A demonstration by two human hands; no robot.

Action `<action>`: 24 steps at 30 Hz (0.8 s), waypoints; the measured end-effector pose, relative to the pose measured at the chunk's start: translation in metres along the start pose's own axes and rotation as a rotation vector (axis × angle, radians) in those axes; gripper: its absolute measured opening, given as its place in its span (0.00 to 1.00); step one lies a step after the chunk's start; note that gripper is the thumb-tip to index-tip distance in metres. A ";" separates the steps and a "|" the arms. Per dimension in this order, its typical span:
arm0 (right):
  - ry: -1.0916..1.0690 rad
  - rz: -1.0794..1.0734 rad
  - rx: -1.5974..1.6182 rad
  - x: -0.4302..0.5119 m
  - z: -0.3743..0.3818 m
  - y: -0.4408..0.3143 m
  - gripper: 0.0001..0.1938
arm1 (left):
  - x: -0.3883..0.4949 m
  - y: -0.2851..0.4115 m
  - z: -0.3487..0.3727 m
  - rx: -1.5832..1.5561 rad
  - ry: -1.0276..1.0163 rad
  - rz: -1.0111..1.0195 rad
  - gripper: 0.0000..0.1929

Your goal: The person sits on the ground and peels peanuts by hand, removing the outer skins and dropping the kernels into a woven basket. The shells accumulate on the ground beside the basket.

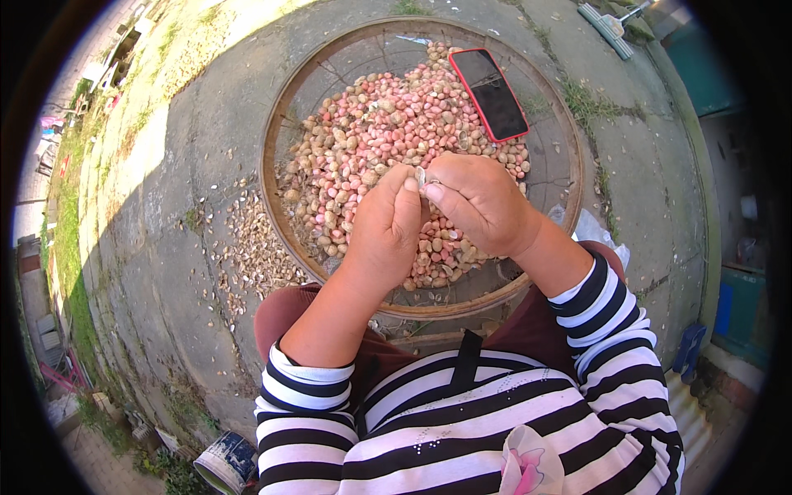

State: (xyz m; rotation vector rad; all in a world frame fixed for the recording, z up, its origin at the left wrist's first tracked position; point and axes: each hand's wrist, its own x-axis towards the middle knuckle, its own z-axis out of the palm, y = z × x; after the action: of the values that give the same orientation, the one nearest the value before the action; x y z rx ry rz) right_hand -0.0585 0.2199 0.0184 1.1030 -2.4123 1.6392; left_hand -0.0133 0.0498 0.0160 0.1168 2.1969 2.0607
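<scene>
Over the middle of a round mesh sieve [458,307] with a wooden rim, my left hand [390,223] and my right hand [486,201] meet at their fingertips. Both pinch a pale peanut shell [421,176] between thumbs and index fingers; whether a kernel is inside is hidden. The remaining fingers of each hand are curled in. Beneath and beyond them spreads a heap of pink peanut kernels [396,136] mixed with tan unshelled peanuts [307,179]. A smartphone [492,93] in a red case lies at the heap's far right, its screen dark.
Broken peanut shells [263,247] litter the concrete [154,266] left of the sieve. A clear plastic bag [597,232] is by my right knee. A mop head [606,31] lies far right, and a stained bucket [228,461] is tipped at the lower left.
</scene>
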 end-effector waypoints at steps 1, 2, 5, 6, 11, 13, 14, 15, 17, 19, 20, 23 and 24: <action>-0.010 0.004 -0.007 0.000 0.000 0.001 0.10 | 0.000 0.000 -0.001 -0.091 -0.005 -0.005 0.10; -0.007 -0.028 -0.002 0.000 -0.001 0.001 0.10 | 0.000 0.000 -0.002 -0.160 -0.024 -0.029 0.10; -0.001 -0.099 -0.011 -0.001 -0.003 0.000 0.10 | 0.000 0.002 -0.004 -0.196 -0.028 -0.028 0.11; -0.001 -0.104 -0.028 -0.001 -0.005 0.000 0.10 | -0.001 0.002 -0.004 -0.191 -0.034 -0.002 0.11; -0.016 -0.060 -0.185 -0.003 -0.014 0.001 0.11 | 0.009 0.001 -0.014 -0.339 0.037 -0.090 0.14; -0.107 -0.026 -0.364 0.002 -0.017 0.006 0.11 | 0.011 0.002 -0.016 -0.308 0.076 -0.087 0.14; -0.145 -0.004 -0.412 0.003 -0.018 0.008 0.11 | 0.011 0.002 -0.017 -0.298 0.089 -0.101 0.14; -0.171 0.035 -0.459 0.004 -0.019 0.009 0.11 | 0.011 0.003 -0.018 -0.286 0.098 -0.123 0.14; -0.154 0.027 -0.486 0.005 -0.021 0.007 0.11 | 0.009 0.005 -0.020 -0.283 0.046 -0.147 0.14; -0.065 -0.074 -0.446 0.003 -0.023 0.002 0.10 | 0.005 0.006 -0.020 -0.282 0.009 -0.178 0.15; -0.065 -0.092 -0.414 0.004 -0.022 -0.001 0.10 | 0.004 0.007 -0.020 -0.279 -0.016 -0.191 0.15; -0.065 -0.183 -0.382 0.008 -0.012 -0.008 0.10 | 0.002 0.008 -0.018 -0.179 -0.094 -0.172 0.12; -0.075 -0.222 -0.412 0.010 -0.006 -0.010 0.11 | 0.002 0.007 -0.015 -0.129 -0.099 -0.129 0.12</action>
State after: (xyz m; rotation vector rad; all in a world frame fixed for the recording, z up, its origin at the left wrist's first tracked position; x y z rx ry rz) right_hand -0.0624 0.2175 0.0333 1.3090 -2.4088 0.9933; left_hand -0.0177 0.0353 0.0237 0.0617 1.9556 2.0718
